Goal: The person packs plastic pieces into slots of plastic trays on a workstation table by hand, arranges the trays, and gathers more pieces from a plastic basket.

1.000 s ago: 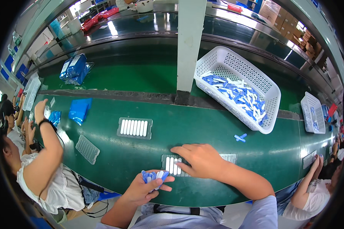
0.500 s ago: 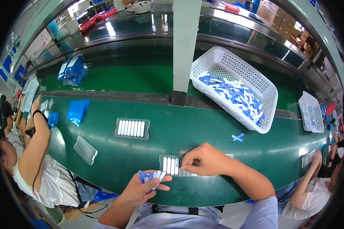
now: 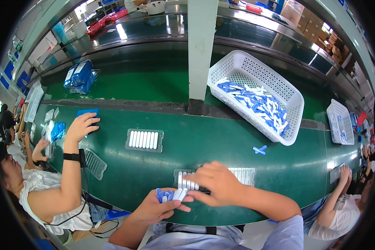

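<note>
A bunch of small flat plastic sticks (image 3: 180, 194), white on one face and blue on the other, is gripped in my left hand (image 3: 156, 208) near the table's front edge. My right hand (image 3: 216, 183) hovers just beside it, thumb and index finger apart and pointing at the bunch, with nothing visible between them. Under the right hand lies a clear slotted tray (image 3: 176, 177) with a row of white sticks, partly hidden by the fingers. To its right is another clear tray (image 3: 248, 176). A filled tray (image 3: 144, 140) of white sticks lies farther left.
A white perforated basket (image 3: 293, 121) of blue and white sticks stands back right, with loose blue sticks (image 3: 260, 150) before it. An empty clear tray (image 3: 95, 164) lies left. A co-worker's hand (image 3: 81, 125) reaches over blue film. A post (image 3: 201, 54) rises at the back.
My right hand has moved from the tray's slots left toward the bunch, its fingers spreading. The tray shows more white sticks beneath it. The co-worker at left has reached onto the blue film.
</note>
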Tool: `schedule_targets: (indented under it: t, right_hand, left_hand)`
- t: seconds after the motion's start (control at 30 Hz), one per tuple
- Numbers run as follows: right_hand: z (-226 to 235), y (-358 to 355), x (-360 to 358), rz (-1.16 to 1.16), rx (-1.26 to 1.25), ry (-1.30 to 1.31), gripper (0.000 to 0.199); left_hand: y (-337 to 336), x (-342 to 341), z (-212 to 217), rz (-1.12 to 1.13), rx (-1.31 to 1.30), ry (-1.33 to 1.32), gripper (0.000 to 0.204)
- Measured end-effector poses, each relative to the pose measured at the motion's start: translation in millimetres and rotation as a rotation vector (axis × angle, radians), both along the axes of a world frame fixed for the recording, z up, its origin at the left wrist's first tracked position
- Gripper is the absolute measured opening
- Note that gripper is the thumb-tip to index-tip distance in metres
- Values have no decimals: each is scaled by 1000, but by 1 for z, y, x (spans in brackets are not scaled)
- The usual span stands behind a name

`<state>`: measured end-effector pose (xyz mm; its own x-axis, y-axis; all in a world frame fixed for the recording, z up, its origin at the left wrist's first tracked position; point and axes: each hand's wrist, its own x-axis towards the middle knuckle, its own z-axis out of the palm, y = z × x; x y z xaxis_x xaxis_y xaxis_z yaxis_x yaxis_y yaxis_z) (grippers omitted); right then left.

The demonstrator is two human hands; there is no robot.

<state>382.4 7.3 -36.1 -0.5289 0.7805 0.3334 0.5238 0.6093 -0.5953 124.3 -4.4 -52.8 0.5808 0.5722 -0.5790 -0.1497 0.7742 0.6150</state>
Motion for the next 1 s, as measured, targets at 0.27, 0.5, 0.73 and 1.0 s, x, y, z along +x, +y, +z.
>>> schedule_targets:
  t: [0.27,0.5,0.73,1.0]
  right_hand:
    - [0,-5,-4,133,-185,140,21]
    - [15,-7,1,41,-631,340,19]
    - [4,-8,4,-54,-671,342,16]
    - [2,-9,8,151,-231,368,24]
  left_hand:
    - [-3,7,-7,-134,108,-7,32]
    - [0,2,-8,-142,81,-10,32]
    - [-3,8,-7,-73,129,18,30]
    - [-2,3,-17,-32,6,-157,26]
